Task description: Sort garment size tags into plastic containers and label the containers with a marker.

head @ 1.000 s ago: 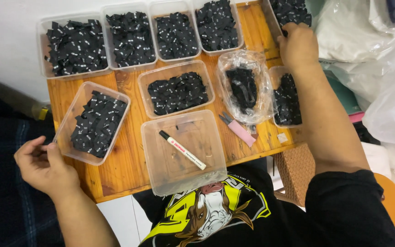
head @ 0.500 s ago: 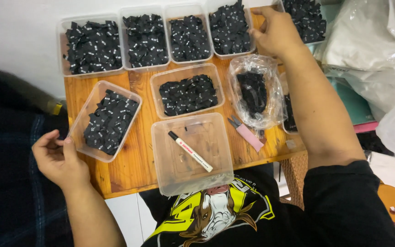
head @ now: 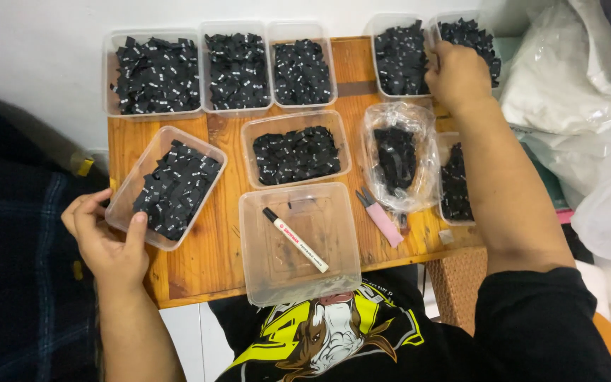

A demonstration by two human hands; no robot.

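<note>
My left hand (head: 111, 240), fingers loosely curled, touches the lower-left tub (head: 167, 187) of light black tags; my right hand (head: 457, 74) grips the upper-right tub's (head: 468, 32) thin, flexible rim.

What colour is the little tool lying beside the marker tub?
Pink, with grey tips: the small tool, seen in the head view.

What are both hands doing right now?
Left hand: open, thumb touching the edge of the tilted tub.
Right hand: resting on the far right tub; grip cannot be told.
</note>
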